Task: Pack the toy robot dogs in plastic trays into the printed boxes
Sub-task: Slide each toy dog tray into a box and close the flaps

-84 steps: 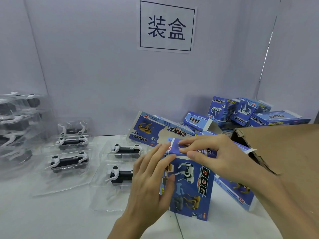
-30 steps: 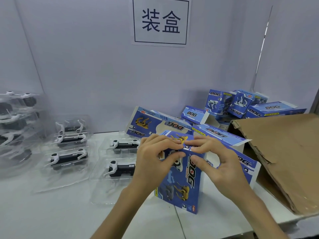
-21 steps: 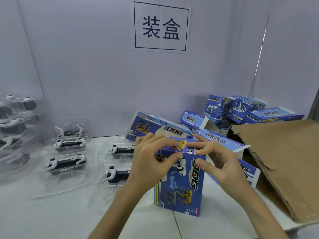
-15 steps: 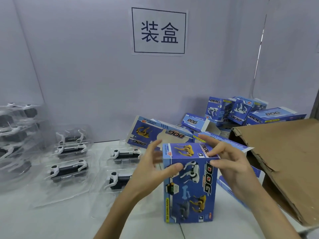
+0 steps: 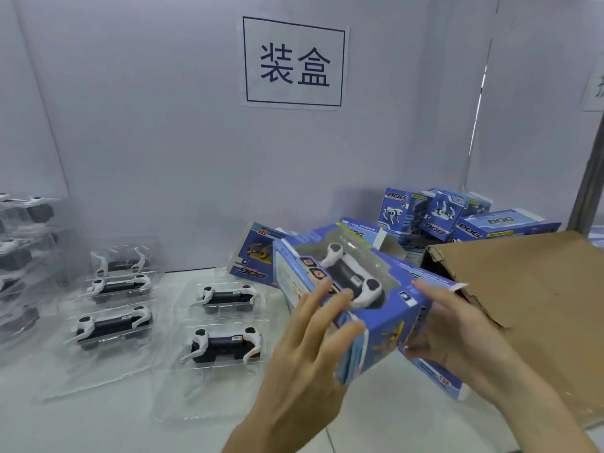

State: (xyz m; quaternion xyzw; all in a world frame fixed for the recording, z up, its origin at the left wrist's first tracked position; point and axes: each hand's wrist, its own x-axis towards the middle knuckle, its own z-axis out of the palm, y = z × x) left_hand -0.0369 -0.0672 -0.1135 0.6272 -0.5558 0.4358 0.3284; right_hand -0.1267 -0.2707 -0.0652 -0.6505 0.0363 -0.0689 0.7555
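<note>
Your printed box [image 5: 389, 322] is now tipped over, window up, with your left hand [image 5: 307, 354] and right hand [image 5: 457, 331] both gripping its ends.

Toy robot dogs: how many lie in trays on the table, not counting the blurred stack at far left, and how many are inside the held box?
Dogs in trays on the table: 5
Dog inside the held box: 1
Total: 6
</note>
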